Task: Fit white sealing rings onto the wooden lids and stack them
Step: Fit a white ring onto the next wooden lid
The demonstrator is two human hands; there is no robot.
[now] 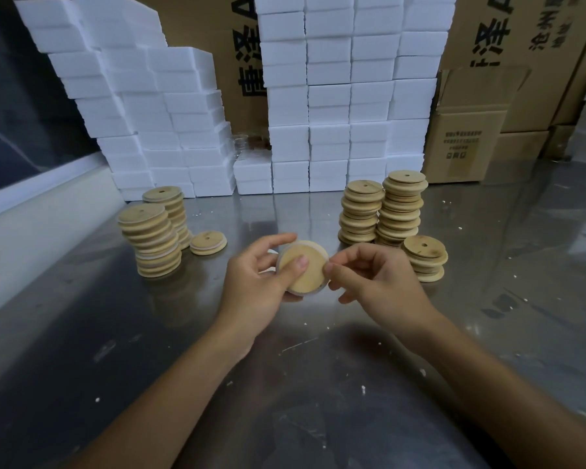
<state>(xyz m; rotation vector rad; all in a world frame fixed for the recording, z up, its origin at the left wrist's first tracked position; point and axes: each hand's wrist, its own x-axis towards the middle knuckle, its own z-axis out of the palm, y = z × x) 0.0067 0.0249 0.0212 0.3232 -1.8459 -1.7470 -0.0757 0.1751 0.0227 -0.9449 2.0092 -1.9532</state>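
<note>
Left hand [261, 282] grips the round wooden lid [303, 267]; right hand [369, 275] pinches the white sealing ring [323, 288] at its rim. Seat the ring evenly all round.

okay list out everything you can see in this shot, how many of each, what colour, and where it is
Held lid: one, pale wood, white ring at its edge, centre, between both hands.
Left lid stacks: two, tan, back left; single lid beside them.
Right lid stacks: three, tan, back right.
Foam blocks: many, white, piled behind.
Cardboard boxes: several, brown, rear right.
Table: one, grey metal.
Left hand: grips the lid.
Right hand: pinches its rim.
</note>
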